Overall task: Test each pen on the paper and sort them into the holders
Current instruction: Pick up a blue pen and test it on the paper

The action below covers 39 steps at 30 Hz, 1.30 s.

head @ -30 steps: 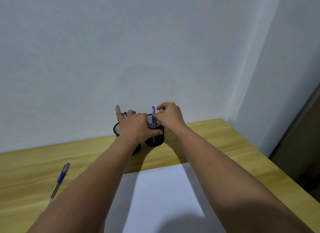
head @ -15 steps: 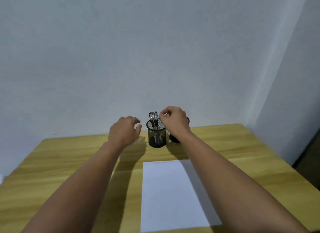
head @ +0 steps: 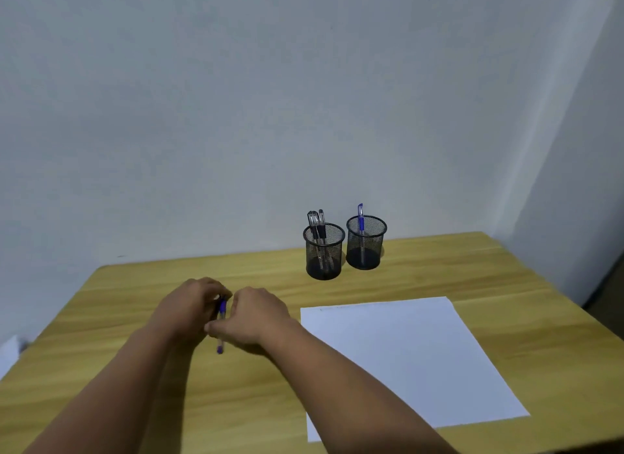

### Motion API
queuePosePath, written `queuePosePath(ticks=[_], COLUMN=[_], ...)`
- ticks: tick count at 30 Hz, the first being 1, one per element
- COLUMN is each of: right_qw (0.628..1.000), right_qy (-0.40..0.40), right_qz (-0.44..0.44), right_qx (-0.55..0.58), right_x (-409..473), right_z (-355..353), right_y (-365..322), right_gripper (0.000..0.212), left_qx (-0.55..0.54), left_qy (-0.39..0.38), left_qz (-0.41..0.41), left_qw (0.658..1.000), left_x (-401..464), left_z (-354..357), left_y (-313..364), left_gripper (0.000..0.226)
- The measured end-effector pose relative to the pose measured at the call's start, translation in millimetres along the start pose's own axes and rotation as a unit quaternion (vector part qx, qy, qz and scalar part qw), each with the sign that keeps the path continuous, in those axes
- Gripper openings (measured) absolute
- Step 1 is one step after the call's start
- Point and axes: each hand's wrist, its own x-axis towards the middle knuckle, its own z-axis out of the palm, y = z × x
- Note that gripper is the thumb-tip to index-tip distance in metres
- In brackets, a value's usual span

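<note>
I had left the two black mesh holders point(head: 323, 251) and brought both hands, left point(head: 189, 306) and right point(head: 256, 315), down to the wooden table point(head: 236, 396); my fingers grasped the blue-capped pen point(head: 221, 322) beside the white paper point(head: 398, 359), next for testing

Tabletop point(head: 439, 261): yellow-tan wood grain w/ darker streaks. Paper point(head: 398, 359): plain white, near right. Both holders black wire mesh, far side; left holder point(head: 323, 254) has black-capped pens point(head: 316, 224), right holder point(head: 365, 244) a blue pen point(head: 360, 218). Pen at hands point(head: 221, 322): blue cap, clear barrel, blue tip. Wall point(head: 270, 98): pale grey-blue.
</note>
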Motion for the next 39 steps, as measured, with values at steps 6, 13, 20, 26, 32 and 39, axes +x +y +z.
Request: queuePosePath(ticks=[6,13,20,26,32,39], right_qw=[0.999,0.972,0.996,0.992,0.996,0.991], right_qy=[0.009,0.071,-0.037,-0.016,0.039,0.058], right_qz=[0.019,0.055,-0.019,-0.06,-0.037,-0.044], right_qx=[-0.026,0.218,0.074,-0.112,-0.074,-0.114], right_x=[7.6,-5.6,-53.9,-66.8,-63.9,-61.5], right_z=[-6.3,-71.7,-68.5,-34.2,-25.1,-22.8], right_y=[7.2,50.4,62.6,56.7,67.6,59.4], right_gripper=[0.028,0.01,0.047,0.039,0.044,0.018], left_qx=[0.016,-0.019,0.033,0.014,0.023,0.021], left_qy=[0.037,0.016,-0.021,-0.028,-0.049,-0.03], left_qz=[0.015,-0.02,0.003,-0.006,-0.008,-0.005], left_qw=[0.999,0.999,0.999,0.999,0.998,0.999], left_x=[-10.4,-12.5,-28.9,-43.7,-59.1,-65.5], left_z=[1.1,-14.7,7.2,4.1,-1.3,-1.5], left_y=[-10.7,12.9,46.1,48.5,43.3,48.7], left_gripper=[0.018,0.009,0.015,0.019,0.024,0.011])
